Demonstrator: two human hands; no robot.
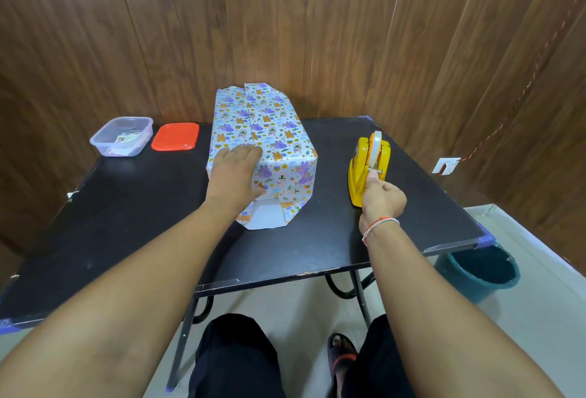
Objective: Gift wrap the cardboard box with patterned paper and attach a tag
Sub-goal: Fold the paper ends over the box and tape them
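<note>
The box (279, 143), covered in white paper with a purple and orange cartoon print, stands in the middle of the black table (126, 223). Its top seam runs lengthwise, and the near end has loose folded flaps showing the paper's white underside. My left hand (236, 172) lies flat on the top near edge, fingers straight, pressing the paper down. To the right stands a yellow tape dispenser (367, 162). My right hand (382, 196) pinches the tape end at the dispenser's cutter. The far end of the paper sticks up unfolded.
A clear plastic container (122, 135) with small items inside sits at the table's far left, its red lid (175, 136) beside it. A teal bucket (482, 270) stands on the floor past the table's right corner. A wooden wall is close behind.
</note>
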